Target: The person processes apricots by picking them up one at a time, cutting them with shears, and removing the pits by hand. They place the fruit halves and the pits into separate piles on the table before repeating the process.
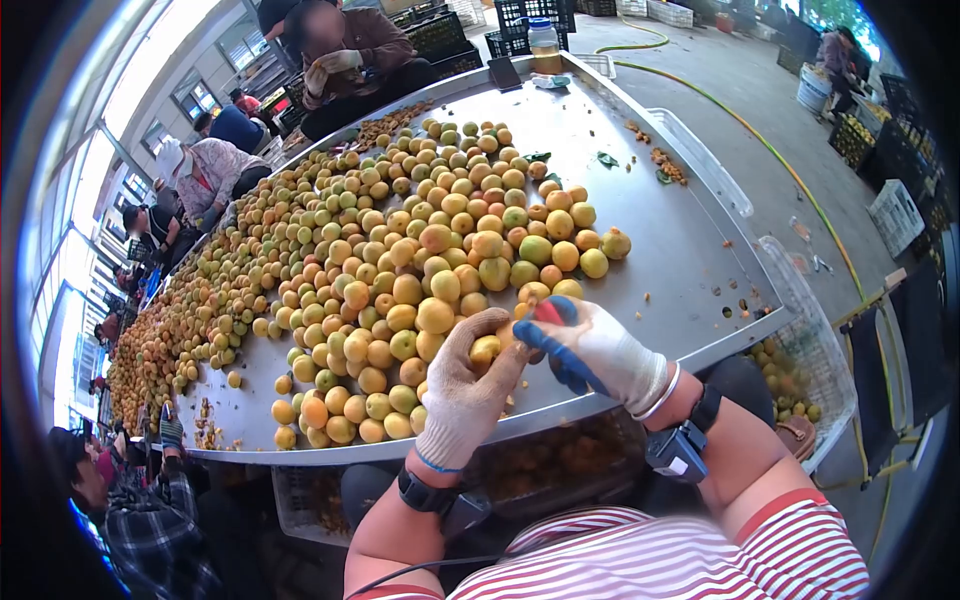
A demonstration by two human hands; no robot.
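My left hand (468,375), in a white and tan knit glove, is closed around a yellow apricot (485,350) at the table's near edge. Close beside it, my right hand (595,350) wears a white glove with blue fingers. Those fingers are curled around a small red object (548,313), possibly a tool handle; its working end is hidden. The two hands' fingertips meet at the fruit. Beyond them, a large pile of yellow, orange and greenish apricots (435,237) spreads across the metal table (690,290).
A crate (830,370) holding apricots stands right of the table, and another crate (300,500) sits beneath its near edge. Co-workers sit along the far and left sides. A jar (543,45) and a dark phone-like object (504,73) rest at the far corner. A yellow hose (770,125) crosses the floor.
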